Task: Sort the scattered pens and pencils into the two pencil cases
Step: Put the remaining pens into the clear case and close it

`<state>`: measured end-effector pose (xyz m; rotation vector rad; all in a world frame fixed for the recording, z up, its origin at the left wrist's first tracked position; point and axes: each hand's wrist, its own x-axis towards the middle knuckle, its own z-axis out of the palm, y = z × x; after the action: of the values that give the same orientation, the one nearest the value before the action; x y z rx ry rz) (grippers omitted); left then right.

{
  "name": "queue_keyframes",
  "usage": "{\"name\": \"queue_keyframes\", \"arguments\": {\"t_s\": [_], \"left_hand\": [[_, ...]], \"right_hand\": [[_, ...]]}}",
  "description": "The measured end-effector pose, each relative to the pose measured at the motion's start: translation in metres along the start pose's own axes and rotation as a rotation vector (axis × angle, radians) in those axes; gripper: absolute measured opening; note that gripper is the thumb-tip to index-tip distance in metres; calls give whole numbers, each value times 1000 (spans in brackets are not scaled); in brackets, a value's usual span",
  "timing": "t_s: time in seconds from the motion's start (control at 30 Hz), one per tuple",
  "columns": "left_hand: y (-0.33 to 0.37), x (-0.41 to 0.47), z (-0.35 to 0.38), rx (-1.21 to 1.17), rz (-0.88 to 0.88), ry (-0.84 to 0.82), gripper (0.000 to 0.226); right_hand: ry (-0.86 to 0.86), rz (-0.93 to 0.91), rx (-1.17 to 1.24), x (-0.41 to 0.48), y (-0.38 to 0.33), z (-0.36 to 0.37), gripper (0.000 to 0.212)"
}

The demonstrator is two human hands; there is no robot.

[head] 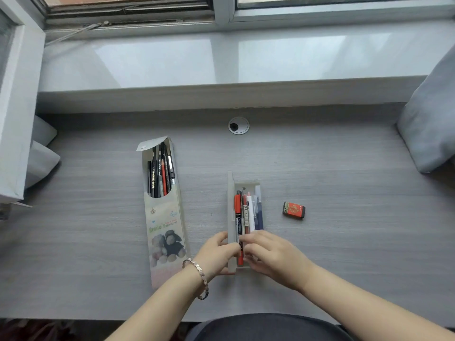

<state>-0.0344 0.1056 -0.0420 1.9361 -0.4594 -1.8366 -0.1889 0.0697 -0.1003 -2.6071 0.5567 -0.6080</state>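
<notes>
Both hands meet at the near end of the plastic case (pixel 246 185), a slim translucent box on the grey wood-grain bench (pixel 344 180). The left hand (pixel 218 252) pinches its raised lid (a beaded bracelet (pixel 199 274) circles that wrist). The right hand (pixel 273 254) curls its fingers over the pens (pixel 248 212) packed inside; whether they grip one I cannot tell. Left of the case lies a flat printed pouch (pixel 165 217) of dark pencils (pixel 160 173); to its right lies a small blocky eraser (pixel 293 209).

Two cases: pouch (pixel 165 212), box (pixel 230 205); one eraser (pixel 294 210); one grommet (pixel 238 125); one bracelet (pixel 200 275); left hand (pixel 216 252), right hand (pixel 273 254); pens (pixel 248 212) overlap, uncounted.
</notes>
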Motion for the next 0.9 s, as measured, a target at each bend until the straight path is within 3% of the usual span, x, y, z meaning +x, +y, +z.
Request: {"name": "queue_keyframes", "arguments": {"t_s": [0.07, 0.13, 0.2, 0.27, 0.37, 0.5, 0.8, 0.9], "left_hand": [[1, -2, 1, 16, -1, 12, 27], [1, -3, 1, 31, -2, 31, 24], [-1, -1, -1, 45, -2, 27, 17], [-1, 0, -2, 55, 0, 2, 31], [-1, 1, -2, 80, -14, -3, 55], [2, -1, -2, 88, -20, 20, 57], [-5, -2, -3, 49, -20, 1, 53], [-4, -4, 0, 11, -24, -5, 41]], "right_hand": [[-86, -1, -2, -1, 3, 3, 12], [-55, 84, 21, 5, 9, -1, 16], [82, 285, 44, 16, 20, -10, 13], [178, 554, 31, 32, 33, -20, 14], [-49, 824, 72, 55, 48, -31, 28], [-327, 803, 1, 67, 44, -28, 41], [-290, 723, -38, 56, 40, -30, 67], [-274, 707, -13, 55, 39, -33, 56]]}}
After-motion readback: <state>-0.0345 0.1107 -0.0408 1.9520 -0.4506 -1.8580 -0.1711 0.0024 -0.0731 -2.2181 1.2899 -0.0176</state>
